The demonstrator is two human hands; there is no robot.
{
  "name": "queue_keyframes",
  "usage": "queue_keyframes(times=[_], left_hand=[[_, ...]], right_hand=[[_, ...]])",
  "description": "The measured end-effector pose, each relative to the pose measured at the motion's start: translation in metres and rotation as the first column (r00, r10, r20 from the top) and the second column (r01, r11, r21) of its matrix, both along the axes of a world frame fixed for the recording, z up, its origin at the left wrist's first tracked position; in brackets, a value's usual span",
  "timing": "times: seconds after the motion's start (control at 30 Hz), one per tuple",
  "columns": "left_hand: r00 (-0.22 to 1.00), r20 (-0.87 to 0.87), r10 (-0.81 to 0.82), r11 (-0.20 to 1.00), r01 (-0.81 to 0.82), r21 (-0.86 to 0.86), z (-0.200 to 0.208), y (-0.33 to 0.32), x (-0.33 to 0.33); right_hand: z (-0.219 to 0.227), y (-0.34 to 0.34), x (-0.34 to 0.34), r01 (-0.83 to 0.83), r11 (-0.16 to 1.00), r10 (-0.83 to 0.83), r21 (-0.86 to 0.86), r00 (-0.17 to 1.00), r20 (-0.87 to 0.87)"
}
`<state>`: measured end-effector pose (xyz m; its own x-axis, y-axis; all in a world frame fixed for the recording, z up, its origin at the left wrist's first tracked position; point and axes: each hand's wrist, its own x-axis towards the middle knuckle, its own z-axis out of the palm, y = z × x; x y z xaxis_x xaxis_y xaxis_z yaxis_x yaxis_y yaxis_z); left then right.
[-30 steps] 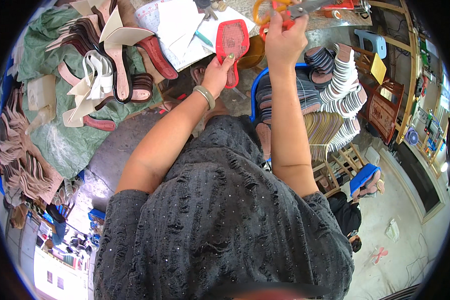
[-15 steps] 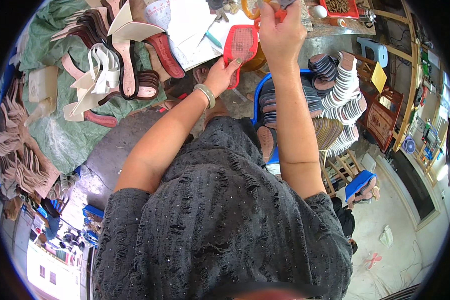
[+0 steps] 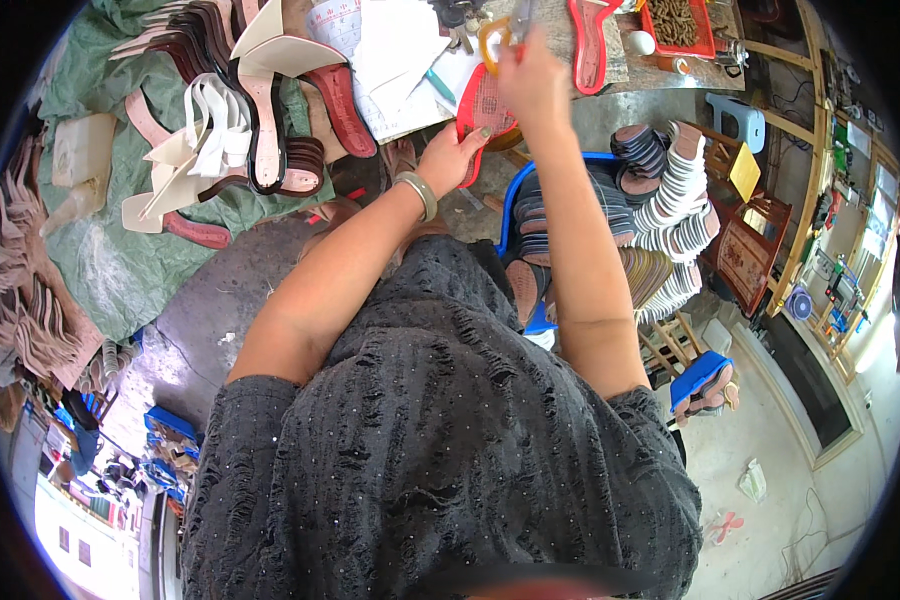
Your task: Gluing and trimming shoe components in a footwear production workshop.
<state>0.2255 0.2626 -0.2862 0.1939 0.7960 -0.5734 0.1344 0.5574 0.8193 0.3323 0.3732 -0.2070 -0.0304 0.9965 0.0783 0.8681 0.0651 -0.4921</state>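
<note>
- The left hand (image 3: 452,152) clamps its grip on the lower edge of a red shoe sole (image 3: 483,108), fingers curled over the rim, so the sole stands up between both hands.
- The right hand (image 3: 533,82) is closed through the orange loops of a pair of scissors (image 3: 507,30), just above the sole's top end; the blades point up and away toward the worktop (image 3: 610,70).
- The sole sits in the air over the worktop's near edge, touching the left grip and right beside the right one.
- A second red sole (image 3: 590,40) lies on the worktop just to the right of the scissors, and white paper sheets (image 3: 390,50) lie to the left.
- Below the right forearm, a blue crate (image 3: 515,200) holds stacked soles (image 3: 670,190).
- On the left, brown and white sole pieces (image 3: 240,120) are piled on green sheeting (image 3: 100,250), well apart from both hands.
</note>
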Motion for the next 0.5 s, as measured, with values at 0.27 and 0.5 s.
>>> queue_keyframes(times=[0.27,0.5], left_hand=[[0.999,-0.034,0.024,1.000,-0.024,-0.002,0.009,0.003,-0.008],[0.996,0.039,0.084,0.991,-0.087,0.097,-0.007,-0.006,-0.004]], right_hand=[[0.046,0.004,-0.025,0.045,0.969,0.049,0.241,0.928,-0.368],[0.051,0.008,-0.019,-0.051,0.997,0.046,-0.058,0.995,-0.088]])
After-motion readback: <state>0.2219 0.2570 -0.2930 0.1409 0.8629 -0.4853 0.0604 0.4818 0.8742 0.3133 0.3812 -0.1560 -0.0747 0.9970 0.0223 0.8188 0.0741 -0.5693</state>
